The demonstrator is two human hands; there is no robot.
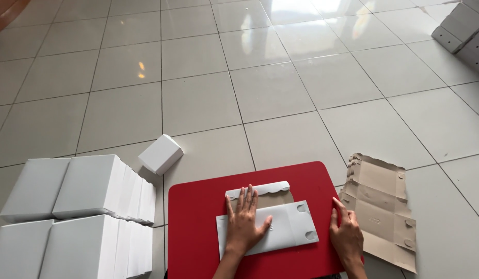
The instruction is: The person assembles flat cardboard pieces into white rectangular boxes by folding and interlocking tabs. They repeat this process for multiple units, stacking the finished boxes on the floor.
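My left hand [245, 221] lies flat, fingers spread, on a white flat cardboard box blank [288, 227] that rests on a red board [198, 222]. One flap of the blank is folded over, showing its brown inner side and a scalloped white edge [260, 189]. At the board's right edge, beside the blank, my right hand [346, 235] rests with its fingers together and nothing in it. It sits next to a stack of unfolded brown box blanks [380, 206] on the floor.
Rows of folded white boxes [90, 191] stand at the left. A single white box [160, 153] lies tilted on the tiled floor behind them. More white boxes [464, 33] are stacked at the top right corner.
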